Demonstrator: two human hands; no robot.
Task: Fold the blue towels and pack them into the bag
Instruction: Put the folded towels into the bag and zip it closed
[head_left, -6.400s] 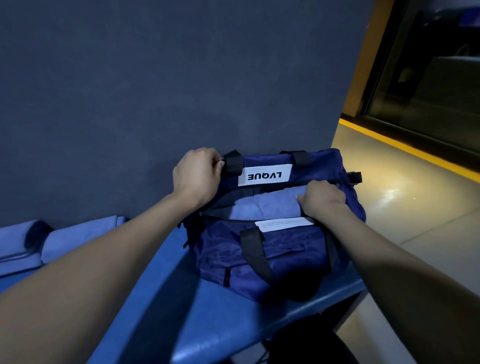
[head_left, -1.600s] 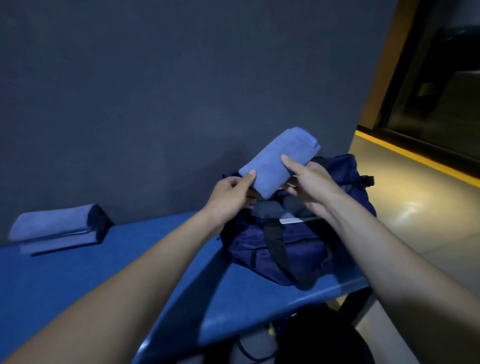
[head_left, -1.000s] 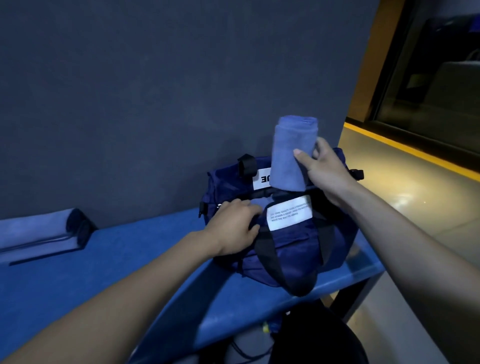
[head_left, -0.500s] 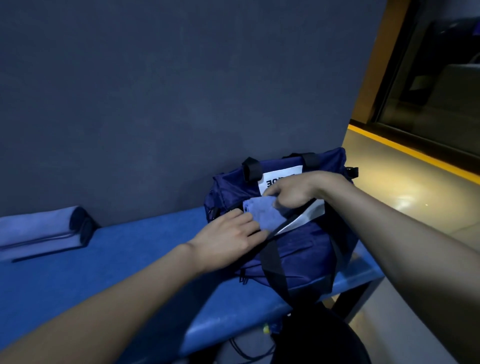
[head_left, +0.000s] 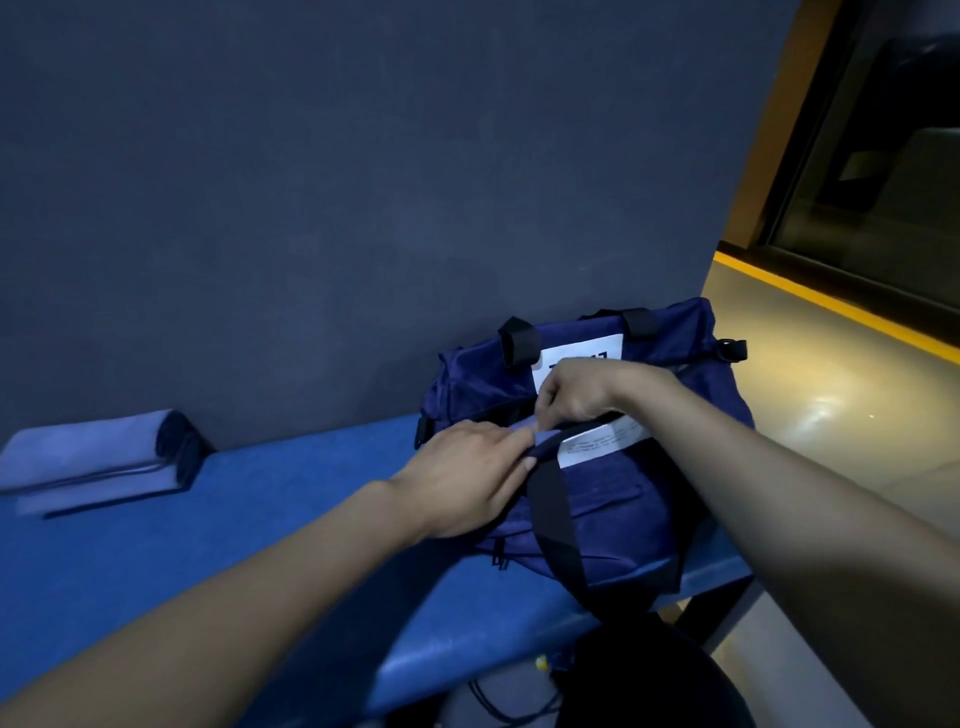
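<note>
A navy duffel bag (head_left: 618, 499) with black straps and white labels stands open at the right end of the blue table (head_left: 260, 530). Only a sliver of the folded blue towel (head_left: 521, 427) shows at the bag's mouth; the remainder is hidden inside. My right hand (head_left: 576, 397) reaches over the opening, fingers curled down on the towel. My left hand (head_left: 467, 483) lies on the bag's near side, its fairly straight fingers pressing the rim beside the towel.
Two more folded blue towels (head_left: 98, 460) lie stacked at the table's far left, against the dark wall (head_left: 363, 182). A black object (head_left: 639, 675) sits under the table's front edge. Bare floor with a yellow stripe (head_left: 831, 306) runs to the right.
My right hand brought the folded towel from above the bag down into its mouth, and most of it has sunk inside. My left hand has stayed on the bag's near rim.
</note>
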